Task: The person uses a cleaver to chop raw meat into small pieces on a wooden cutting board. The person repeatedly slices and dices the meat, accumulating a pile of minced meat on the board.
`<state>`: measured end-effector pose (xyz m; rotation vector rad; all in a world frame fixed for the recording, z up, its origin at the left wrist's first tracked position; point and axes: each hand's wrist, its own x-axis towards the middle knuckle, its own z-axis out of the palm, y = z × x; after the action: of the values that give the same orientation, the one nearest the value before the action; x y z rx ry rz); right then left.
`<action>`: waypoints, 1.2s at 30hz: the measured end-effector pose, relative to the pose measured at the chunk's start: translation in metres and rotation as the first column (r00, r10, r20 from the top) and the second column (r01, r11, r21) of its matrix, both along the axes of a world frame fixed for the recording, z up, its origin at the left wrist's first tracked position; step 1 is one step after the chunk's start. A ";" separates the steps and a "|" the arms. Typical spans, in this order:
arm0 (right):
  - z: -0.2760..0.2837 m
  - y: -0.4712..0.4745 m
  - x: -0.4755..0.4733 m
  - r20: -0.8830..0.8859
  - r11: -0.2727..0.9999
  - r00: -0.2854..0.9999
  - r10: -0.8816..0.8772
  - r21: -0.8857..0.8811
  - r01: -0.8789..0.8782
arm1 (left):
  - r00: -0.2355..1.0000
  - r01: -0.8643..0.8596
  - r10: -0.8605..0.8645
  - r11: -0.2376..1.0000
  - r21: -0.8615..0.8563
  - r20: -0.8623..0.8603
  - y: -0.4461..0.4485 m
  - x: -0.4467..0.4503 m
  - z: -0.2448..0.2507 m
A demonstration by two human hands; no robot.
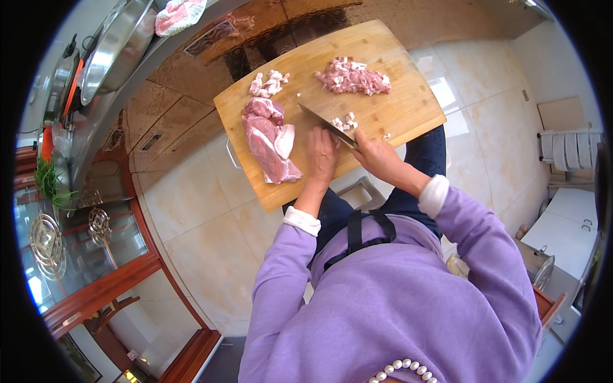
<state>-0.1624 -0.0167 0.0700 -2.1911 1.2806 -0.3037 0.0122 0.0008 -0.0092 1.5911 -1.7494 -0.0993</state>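
Note:
My right hand (pixel 375 154) grips the handle of a kitchen knife (pixel 324 122), its blade pointing to the upper left over a wooden cutting board (pixel 287 67). Close beside the blade, my left hand (pixel 323 152) lies on the board with its fingers bent; what is under the fingertips is mostly hidden. White diced fat (pixel 345 121) sits just beyond the blade. To the left of my left hand rests a large piece of raw meat (pixel 268 143), with fatty trimmings (pixel 269 84) above it. A heap of chopped meat (pixel 353 76) is at the board's upper right.
The board has a metal handle (pixel 233 154) at its left edge, above a tiled floor (pixel 206 206). A metal basin (pixel 115 52) and green leaves (pixel 50 184) are on the counter at left. A white rack (pixel 570 149) and a white cabinet (pixel 562 225) stand at right.

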 end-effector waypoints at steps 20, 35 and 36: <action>0.002 -0.049 -0.083 0.119 0.890 0.944 -0.309 0.385 0.243 | 0.995 0.051 -0.046 0.998 0.043 -0.092 -0.033 0.011 0.014; 0.029 -0.012 -0.060 -0.017 0.997 0.997 -0.073 -0.039 0.072 | 0.999 -0.044 0.044 0.999 -0.013 -0.002 -0.041 -0.013 0.015; 0.031 -0.012 -0.060 -0.038 0.998 0.998 -0.056 -0.030 0.055 | 0.999 -0.046 0.047 0.998 -0.045 0.014 -0.042 -0.014 0.014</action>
<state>-0.2222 -0.0284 0.1010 -2.1986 1.3679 -0.3041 -0.0022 -0.0409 0.0052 1.6031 -1.7135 -0.0263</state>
